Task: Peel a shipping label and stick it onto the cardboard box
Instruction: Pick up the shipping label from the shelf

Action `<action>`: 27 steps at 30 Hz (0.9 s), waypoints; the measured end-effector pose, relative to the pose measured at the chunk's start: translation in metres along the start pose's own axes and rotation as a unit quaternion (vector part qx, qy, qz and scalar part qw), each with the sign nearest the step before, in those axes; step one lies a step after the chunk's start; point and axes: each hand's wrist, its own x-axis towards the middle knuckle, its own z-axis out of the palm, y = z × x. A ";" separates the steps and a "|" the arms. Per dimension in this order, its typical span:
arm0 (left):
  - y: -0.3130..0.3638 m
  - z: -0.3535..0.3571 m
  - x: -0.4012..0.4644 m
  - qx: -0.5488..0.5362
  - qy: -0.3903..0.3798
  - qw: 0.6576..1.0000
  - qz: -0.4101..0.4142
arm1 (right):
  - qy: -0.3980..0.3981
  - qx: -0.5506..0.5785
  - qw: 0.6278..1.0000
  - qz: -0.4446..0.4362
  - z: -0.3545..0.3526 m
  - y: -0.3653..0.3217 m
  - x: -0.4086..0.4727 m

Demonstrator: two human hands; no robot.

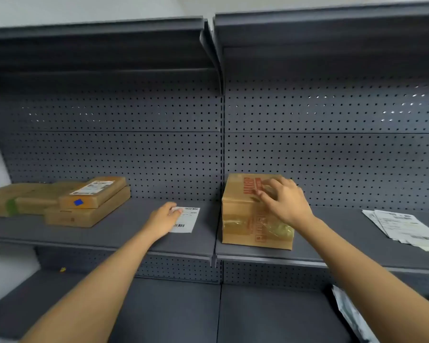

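Label [186, 220] lies flat on the grey shelf [124, 226], left of the box [243, 219] and apart from it, with bare shelf between the two. Its long axis runs near to far, barcodes at both ends. The left hand [165, 220] rests on its left edge, fingers pressed on the paper but not visibly pinching or lifting it; the label looks unpeeled. The right hand [285, 201] is spread over the box's top far edge, fingers curled loosely on the cardboard, steadying more than gripping. So the left hand is the nearer one to the label, and the coming move probably means carrying it rightward onto the box. A pile of spare labels [404, 229] sits far right, stacked parcels [60, 201] far left.
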 end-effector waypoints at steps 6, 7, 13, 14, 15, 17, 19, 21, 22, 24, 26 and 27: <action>-0.033 0.009 0.014 0.089 0.000 0.994 -0.063 | 0.021 -0.022 1.000 0.008 0.011 0.003 0.000; -0.035 0.010 0.018 0.108 0.004 0.992 -0.069 | 0.024 -0.028 0.999 0.006 0.011 0.003 -0.001; -0.037 0.021 0.025 0.213 -0.015 0.969 -0.125 | 0.027 -0.031 0.999 0.000 0.012 0.000 -0.002; -0.037 0.024 0.024 0.225 -0.012 0.966 -0.130 | 0.027 -0.033 0.999 0.002 0.012 0.000 -0.002; -0.037 0.027 0.024 0.235 -0.004 0.963 -0.129 | 0.027 -0.033 0.999 0.002 0.012 0.000 -0.002; -0.039 0.031 0.023 0.254 0.020 0.960 -0.115 | 0.027 -0.029 0.999 0.003 0.012 -0.001 -0.002; -0.043 0.034 0.021 0.260 0.041 0.959 -0.103 | 0.026 -0.029 0.999 0.004 0.011 -0.001 -0.003; -0.046 0.034 0.020 0.251 0.059 0.961 -0.095 | 0.027 -0.027 0.999 0.004 0.011 -0.001 -0.004; -0.046 0.034 0.020 0.247 0.066 0.963 -0.090 | 0.027 -0.027 0.999 0.005 0.011 -0.001 -0.005; -0.046 0.034 0.018 0.241 0.075 0.964 -0.081 | 0.027 -0.027 0.999 0.005 0.011 -0.002 -0.005; -0.047 0.033 0.017 0.236 0.081 0.966 -0.074 | 0.026 -0.028 0.999 0.006 0.011 -0.003 -0.006; -0.047 0.033 0.016 0.232 0.085 0.966 -0.071 | 0.027 -0.029 0.999 0.006 0.011 -0.003 -0.006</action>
